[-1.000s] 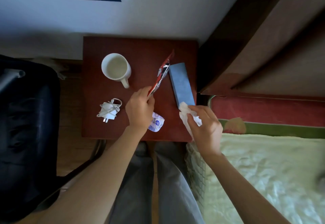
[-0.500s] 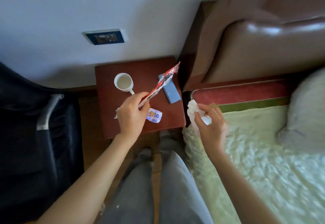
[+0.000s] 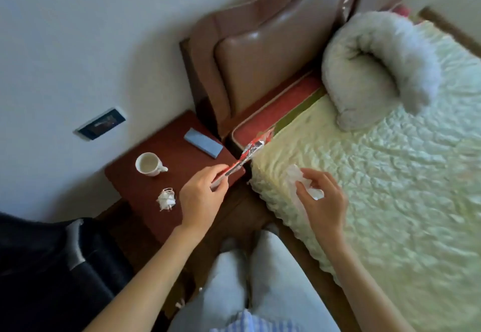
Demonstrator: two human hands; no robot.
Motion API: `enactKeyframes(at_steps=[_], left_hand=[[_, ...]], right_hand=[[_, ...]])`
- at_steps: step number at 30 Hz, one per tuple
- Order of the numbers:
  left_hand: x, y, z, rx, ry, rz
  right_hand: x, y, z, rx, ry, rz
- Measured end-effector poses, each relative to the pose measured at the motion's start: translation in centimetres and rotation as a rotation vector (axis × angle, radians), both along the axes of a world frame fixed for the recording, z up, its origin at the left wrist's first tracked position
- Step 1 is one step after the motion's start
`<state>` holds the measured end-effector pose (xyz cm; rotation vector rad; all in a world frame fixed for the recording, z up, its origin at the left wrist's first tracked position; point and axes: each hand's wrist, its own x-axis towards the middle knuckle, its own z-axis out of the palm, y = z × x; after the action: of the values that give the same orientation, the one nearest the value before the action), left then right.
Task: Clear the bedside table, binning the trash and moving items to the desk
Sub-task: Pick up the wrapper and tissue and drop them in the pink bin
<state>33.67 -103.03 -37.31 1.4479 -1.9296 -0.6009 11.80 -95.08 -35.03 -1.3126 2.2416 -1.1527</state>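
Note:
My left hand point(image 3: 201, 196) grips a long red and silver snack wrapper point(image 3: 253, 148), held above the right edge of the dark red bedside table point(image 3: 135, 185). My right hand point(image 3: 321, 201) is closed on a crumpled white tissue point(image 3: 299, 178) over the bed's edge. On the table stand a white mug point(image 3: 149, 164), a white charger with its cable wound up point(image 3: 166, 198) and a flat blue box point(image 3: 203, 142). The small white packet seen earlier is hidden, perhaps under my left hand.
A bed with a pale green quilt point(image 3: 390, 188) and a fluffy white pillow point(image 3: 377, 71) fills the right side. A padded brown headboard point(image 3: 260, 58) rises behind it. A dark chair point(image 3: 39, 266) stands at the left. A wall socket point(image 3: 100, 124) sits above the table.
The view has swung right and pulled back from the table. Both hands have lifted away from the tabletop, the left carrying the wrapper toward the bed, the right carrying the tissue over the quilt.

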Motion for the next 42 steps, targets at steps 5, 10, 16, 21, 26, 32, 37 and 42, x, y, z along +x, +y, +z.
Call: enactKeyframes(at_steps=[5, 10, 16, 21, 26, 32, 37, 42], left_hand=[[-4.4, 2.2, 1.7, 0.007, 0.008, -0.239], [-8.9, 6.1, 3.3, 0.021, 0.014, -0.448], [-13.6, 14.9, 4.8, 0.057, 0.069, -0.688], [-16.4, 25.8, 5.4, 0.14, 0.091, -0.917], [-17.8, 36.8, 5.7, 0.132, 0.089, -1.158], [-20.0, 47.4, 5.7, 0.136, 0.017, -1.354], [-24.3, 54.2, 5.2, 0.167, -0.059, -1.517], [-30.7, 61.0, 4.7, 0.187, -0.11, -1.636]], right_hand=[[-2.0, 7.7, 2.5, -0.062, 0.038, -0.247], [-3.4, 16.3, 4.1, -0.1, 0.07, -0.491], [-3.3, 28.8, 5.7, -0.159, 0.108, -0.754], [-0.9, 41.9, 6.6, -0.128, 0.199, -0.947], [3.4, 54.1, 7.2, -0.118, 0.216, -1.15], [6.9, 64.9, 6.8, -0.155, 0.092, -1.422], [6.8, 71.6, 6.2, -0.143, 0.119, -1.591], [3.9, 78.1, 5.1, -0.117, 0.13, -1.753]])
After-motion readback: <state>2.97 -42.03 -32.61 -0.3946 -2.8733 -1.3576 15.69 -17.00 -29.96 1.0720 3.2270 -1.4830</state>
